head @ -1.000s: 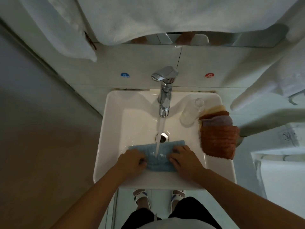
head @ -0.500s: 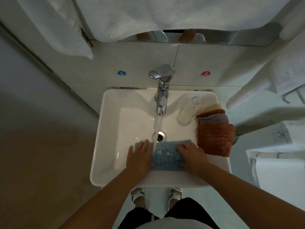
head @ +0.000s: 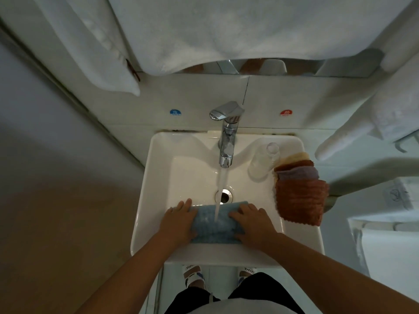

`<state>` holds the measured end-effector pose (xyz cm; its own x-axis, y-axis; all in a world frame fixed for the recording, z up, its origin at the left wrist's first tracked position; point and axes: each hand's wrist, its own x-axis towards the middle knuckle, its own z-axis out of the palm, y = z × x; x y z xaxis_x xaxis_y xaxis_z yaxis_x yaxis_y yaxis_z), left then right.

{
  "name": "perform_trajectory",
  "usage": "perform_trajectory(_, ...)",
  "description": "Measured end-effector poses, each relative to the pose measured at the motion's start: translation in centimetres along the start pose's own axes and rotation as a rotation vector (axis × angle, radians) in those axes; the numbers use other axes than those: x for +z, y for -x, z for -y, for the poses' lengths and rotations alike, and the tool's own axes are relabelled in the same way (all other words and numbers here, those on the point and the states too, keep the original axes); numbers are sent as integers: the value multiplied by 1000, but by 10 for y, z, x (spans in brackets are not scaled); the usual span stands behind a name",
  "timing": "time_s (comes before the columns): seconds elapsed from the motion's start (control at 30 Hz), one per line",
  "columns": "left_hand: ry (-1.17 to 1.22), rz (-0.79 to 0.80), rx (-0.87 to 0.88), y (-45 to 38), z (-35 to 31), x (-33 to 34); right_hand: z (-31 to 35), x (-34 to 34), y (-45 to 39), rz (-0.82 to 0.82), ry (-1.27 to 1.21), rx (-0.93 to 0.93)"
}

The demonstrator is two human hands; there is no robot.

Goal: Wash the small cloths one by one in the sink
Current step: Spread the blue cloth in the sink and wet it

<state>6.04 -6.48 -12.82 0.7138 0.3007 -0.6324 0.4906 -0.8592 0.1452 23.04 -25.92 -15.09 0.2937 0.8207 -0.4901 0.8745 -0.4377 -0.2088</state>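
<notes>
I am pressing one blue cloth flat, left hand and right hand open-fingered on its ends. Four stacked cloths are sitting right of my right hand on the sink rim; bare basin is lying left of my left hand.

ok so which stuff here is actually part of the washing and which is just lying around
Part of the job: blue cloth, left hand, right hand, sink, tap, pile of cloths.

Lying about: glass, white towels, hot and cold stickers.

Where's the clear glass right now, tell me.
In the head view the clear glass stands on the sink rim's back right corner, right of the faucet and just left of the stacked cloths.
</notes>
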Motion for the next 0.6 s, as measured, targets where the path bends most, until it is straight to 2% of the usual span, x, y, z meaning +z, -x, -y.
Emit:
perform_trajectory(0.13,242,-72,14,1,-13,-24,-17,-2,11,19,-9,84)
perform_trajectory(0.2,401,-269,8,6,-16,-42,-22,-5,14,-17,-86,96)
perform_trajectory(0.33,631,-728,98,22,-19,-88,-27,-13,18,-227,-250,55)
perform_trajectory(0.47,588,-939,229,29,-25,-143,-25,-19,19,-318,-367,6)
perform_trajectory(0.6,418,-951,292,31,-32,-170,-24,-19,18,-337,-432,9)
